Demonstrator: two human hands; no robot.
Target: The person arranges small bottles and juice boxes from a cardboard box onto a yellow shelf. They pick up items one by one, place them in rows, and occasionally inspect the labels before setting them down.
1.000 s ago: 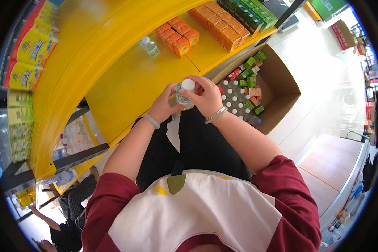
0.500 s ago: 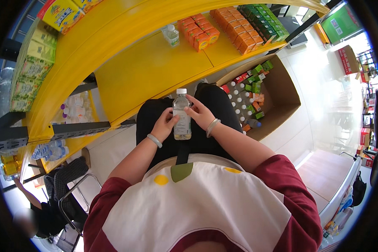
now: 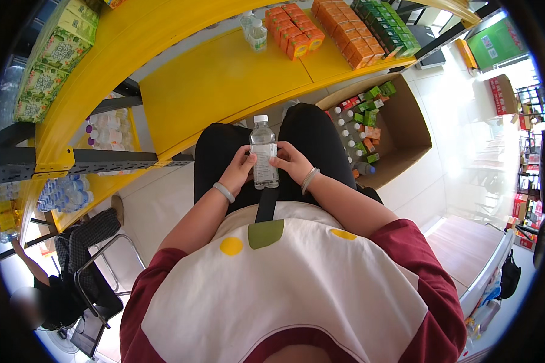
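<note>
A clear plastic bottle (image 3: 264,154) with a white cap and a pale label stands upright over my lap, held between both hands. My left hand (image 3: 241,169) grips its left side, the thumb against the label. On the opposite side, my right hand (image 3: 293,162) closes on it with thumb and fingers. Ahead of me is a yellow shelf (image 3: 218,85), where two small clear bottles (image 3: 257,34) stand beside stacked red-orange drink cartons (image 3: 293,30). An open cardboard box (image 3: 406,130) to my right holds several white-capped bottles and small green and orange cartons.
Orange cartons (image 3: 348,33) and green cartons (image 3: 387,27) fill the shelf's right end. A dark metal shelf post (image 3: 103,157) crosses at left, near packed water bottles (image 3: 66,193). Another person (image 3: 60,296) is by a metal-framed chair (image 3: 106,266) at lower left. A light wooden table (image 3: 466,248) is at right.
My hands have turned the bottle slightly, so its label faces me more, and my right fingers sit lower on it. The view has shifted, bringing a second small shelf bottle into sight.
</note>
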